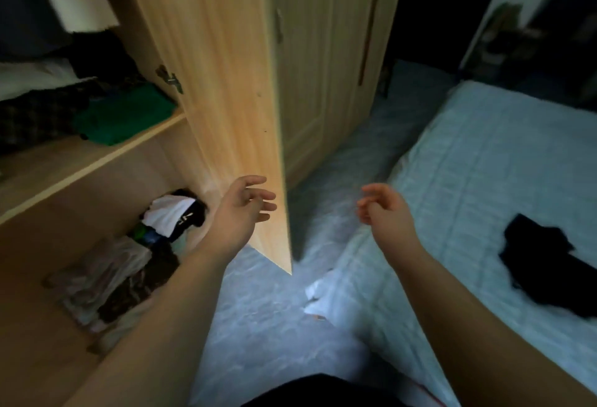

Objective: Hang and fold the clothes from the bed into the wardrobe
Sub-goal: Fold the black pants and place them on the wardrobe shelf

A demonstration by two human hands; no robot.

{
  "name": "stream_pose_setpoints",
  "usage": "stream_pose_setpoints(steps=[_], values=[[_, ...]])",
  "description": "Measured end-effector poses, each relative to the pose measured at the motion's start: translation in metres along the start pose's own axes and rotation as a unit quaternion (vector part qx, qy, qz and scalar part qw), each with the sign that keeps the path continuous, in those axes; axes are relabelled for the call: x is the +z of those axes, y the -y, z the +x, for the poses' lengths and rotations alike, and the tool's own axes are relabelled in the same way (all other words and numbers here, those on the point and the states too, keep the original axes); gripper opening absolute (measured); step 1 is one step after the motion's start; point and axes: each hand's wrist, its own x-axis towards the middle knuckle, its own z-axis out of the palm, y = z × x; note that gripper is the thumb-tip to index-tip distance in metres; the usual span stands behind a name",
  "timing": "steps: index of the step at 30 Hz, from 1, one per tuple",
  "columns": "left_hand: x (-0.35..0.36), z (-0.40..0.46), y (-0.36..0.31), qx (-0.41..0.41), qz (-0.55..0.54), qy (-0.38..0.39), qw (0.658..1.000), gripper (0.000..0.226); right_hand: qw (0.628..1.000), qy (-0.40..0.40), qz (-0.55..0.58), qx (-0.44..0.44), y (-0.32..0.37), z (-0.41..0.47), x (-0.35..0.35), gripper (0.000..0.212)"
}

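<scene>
A black garment [546, 264] lies crumpled on the pale blue bed [484, 164] at the right. The wooden wardrobe [80, 167] stands open on the left, its door [226, 83] swung out toward me. My left hand [245, 206] hovers empty in front of the door's lower edge, fingers spread. Between the door and the bed my right hand [384, 209] is raised with fingers loosely curled and holds nothing. A folded green garment [126, 116] rests on the wardrobe shelf.
Dark and white clothes [38, 83] are piled on the shelf beside the green one. A heap of mixed clothes [129, 261] sits on the wardrobe floor. Blue carpet [274, 309] runs between wardrobe and bed. The neighbouring wardrobe doors [323, 51] are closed.
</scene>
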Motion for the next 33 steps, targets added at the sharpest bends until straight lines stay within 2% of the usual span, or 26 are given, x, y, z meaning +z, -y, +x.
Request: stream_pose_setpoints(steps=[6, 10, 14, 18, 24, 29, 33], values=[[0.174, 0.01, -0.01, -0.001, 0.013, 0.11, 0.994, 0.03, 0.996, -0.087, -0.014, 0.028, -0.017, 0.004, -0.166, 0.043], [0.31, 0.017, -0.008, 0.0, 0.028, 0.174, 0.984, 0.037, 0.987, -0.141, -0.035, 0.062, -0.046, 0.009, -0.288, 0.041], [0.464, 0.011, 0.013, -0.051, 0.024, 0.21, 0.976, 0.036, 0.973, -0.191, -0.054, 0.118, -0.094, 0.019, -0.423, 0.043], [0.581, -0.005, 0.047, -0.118, 0.04, 0.269, 0.955, 0.035, 0.95, -0.239, -0.067, 0.192, -0.144, 0.021, -0.515, 0.04], [0.676, 0.005, 0.104, -0.155, 0.115, 0.306, 0.932, 0.037, 0.927, -0.251, -0.05, 0.275, -0.228, 0.036, -0.578, 0.038], [0.721, 0.031, 0.188, -0.163, 0.193, 0.318, 0.914, 0.036, 0.91, -0.254, -0.088, 0.314, -0.313, 0.06, -0.597, 0.039], [0.757, 0.046, 0.251, -0.126, 0.231, 0.331, 0.906, 0.048, 0.91, -0.219, -0.136, 0.326, -0.376, 0.082, -0.601, 0.057]])
